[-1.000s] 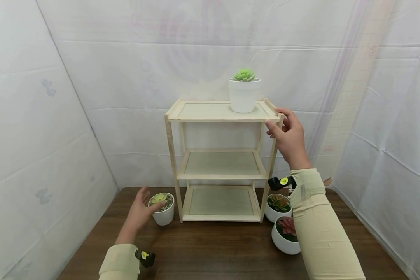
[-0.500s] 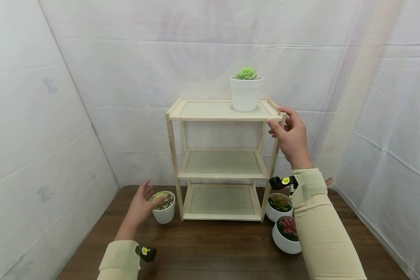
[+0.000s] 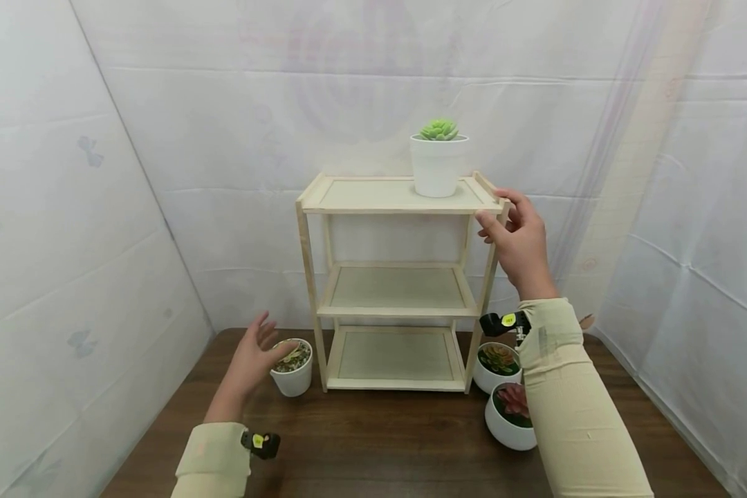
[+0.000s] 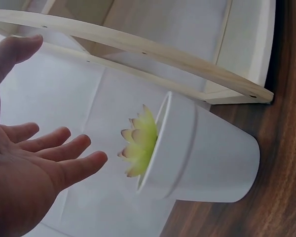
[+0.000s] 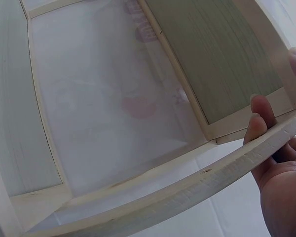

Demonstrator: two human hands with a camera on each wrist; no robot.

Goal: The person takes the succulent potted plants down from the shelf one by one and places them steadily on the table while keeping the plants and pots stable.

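Note:
A three-tier wooden shelf [image 3: 395, 311] stands upright on the brown table. My right hand [image 3: 519, 245] grips its top right front corner; in the right wrist view the fingers [image 5: 259, 123] curl around the shelf's post [image 5: 207, 173]. On the top tier, toward the right, sits a white pot with a green succulent [image 3: 437, 166]. My left hand [image 3: 252, 356] is held with spread fingers above and left of a white potted succulent [image 3: 294, 379] beside the shelf's left leg. In the left wrist view that hand [image 4: 39, 163] is apart from the pot [image 4: 202, 153], whose yellow-green leaves face the fingers.
Right of the shelf, two round white bowls hold succulents: an orange-green one [image 3: 498, 366] behind and a red one [image 3: 510, 418] in front, partly covered by my right sleeve. White cloth walls [image 3: 224, 138] close in the back and sides of the wooden table [image 3: 361, 443].
My left hand has risen slightly, uncovering more of the pot's side in the head view. My right hand keeps its grip on the shelf corner. The view has shifted a little.

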